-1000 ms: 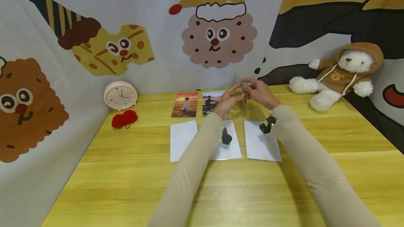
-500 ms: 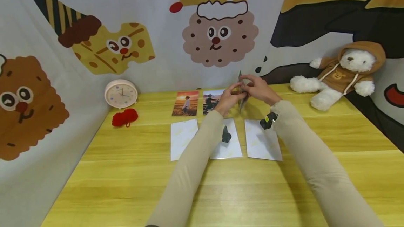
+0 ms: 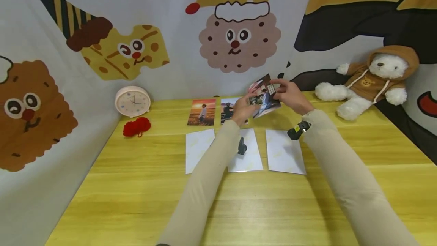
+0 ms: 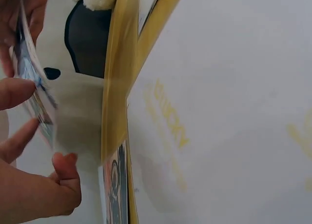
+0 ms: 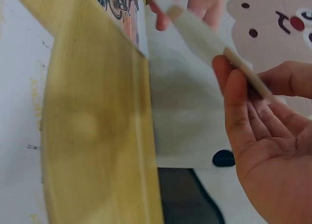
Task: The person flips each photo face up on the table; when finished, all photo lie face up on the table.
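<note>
A colour photo (image 3: pixel 265 98) is held up, tilted, above the back of the table, its picture side facing the head camera. My left hand (image 3: pixel 243 108) pinches its left edge, with the thumb and fingers on opposite faces in the left wrist view. At its right edge my right hand (image 3: pixel 290 95) grips it too. The right wrist view shows the photo's pale back (image 5: pixel 202 36) above the right fingers. Lying on the table to the left are a sunset photo (image 3: pixel 202 112) and a photo of a person with a motorbike (image 3: pixel 227 110), partly hidden by my left hand.
In front lie three white sheets with faint yellow lettering: a left one (image 3: pixel 198 147), a middle one (image 3: pixel 250 158) and a right one (image 3: pixel 285 155). A pink clock (image 3: pixel 132 101) and red yarn (image 3: pixel 136 127) stand at the left; a teddy bear (image 3: pixel 370 79) leans at the right.
The photo, edge-on to the head camera before, has turned so its picture shows. My right hand has shifted slightly right, still holding it. The photos and sheets on the table stay put.
</note>
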Demonstrator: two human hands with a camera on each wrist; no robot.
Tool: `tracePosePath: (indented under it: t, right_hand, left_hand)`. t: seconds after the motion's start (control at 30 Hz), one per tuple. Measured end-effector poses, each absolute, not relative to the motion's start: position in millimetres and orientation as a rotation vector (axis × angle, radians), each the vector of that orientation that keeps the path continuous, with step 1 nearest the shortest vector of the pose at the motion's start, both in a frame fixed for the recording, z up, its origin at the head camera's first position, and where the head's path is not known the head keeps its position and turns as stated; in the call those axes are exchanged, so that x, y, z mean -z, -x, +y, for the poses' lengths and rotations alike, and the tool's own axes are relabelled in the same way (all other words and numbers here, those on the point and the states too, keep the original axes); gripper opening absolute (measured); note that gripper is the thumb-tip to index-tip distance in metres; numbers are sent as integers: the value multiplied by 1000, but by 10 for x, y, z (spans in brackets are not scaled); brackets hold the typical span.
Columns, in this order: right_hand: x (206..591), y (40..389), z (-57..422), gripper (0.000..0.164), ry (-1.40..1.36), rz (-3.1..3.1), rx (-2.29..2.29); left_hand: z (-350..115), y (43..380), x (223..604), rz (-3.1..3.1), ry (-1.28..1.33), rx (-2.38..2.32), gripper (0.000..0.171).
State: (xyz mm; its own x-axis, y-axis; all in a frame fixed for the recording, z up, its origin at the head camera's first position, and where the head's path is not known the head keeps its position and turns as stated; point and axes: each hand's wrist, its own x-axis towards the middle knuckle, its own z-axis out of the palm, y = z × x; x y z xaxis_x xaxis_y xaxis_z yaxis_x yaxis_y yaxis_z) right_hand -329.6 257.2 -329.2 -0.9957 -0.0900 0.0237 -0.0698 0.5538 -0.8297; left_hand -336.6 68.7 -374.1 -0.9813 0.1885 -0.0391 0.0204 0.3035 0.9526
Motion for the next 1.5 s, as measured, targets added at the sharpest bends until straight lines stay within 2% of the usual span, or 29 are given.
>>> tracePosePath:
  t: [0.3,0.6,1.0,1.2,1.4,1.5]
  right_hand:
    - [3451,3293,2745,65,23,2583,1677]
    - [3592,3345,2827,56,-52,2768,1334]
    - [3796,3448,2830,50,-70,2807,1069]
    - [3818,3477,2770,50,-68,2841,972]
    - [3799,3496,2728,48,-44,2890,877]
    - [3786,3496,2720,48,-23,2915,831]
  left_hand:
    - [617,3363,3772,2283,-143,-1890,52]
    - [643,3387,3775,2266,-136,-1884,50]
    - [747,3446,3807,2430,-45,-1527,53]
    - [721,3419,3809,2697,-126,-1251,37]
    - [748,3418,3810,2925,-197,-989,5]
    - [766,3425,3791,2992,-203,-946,6]
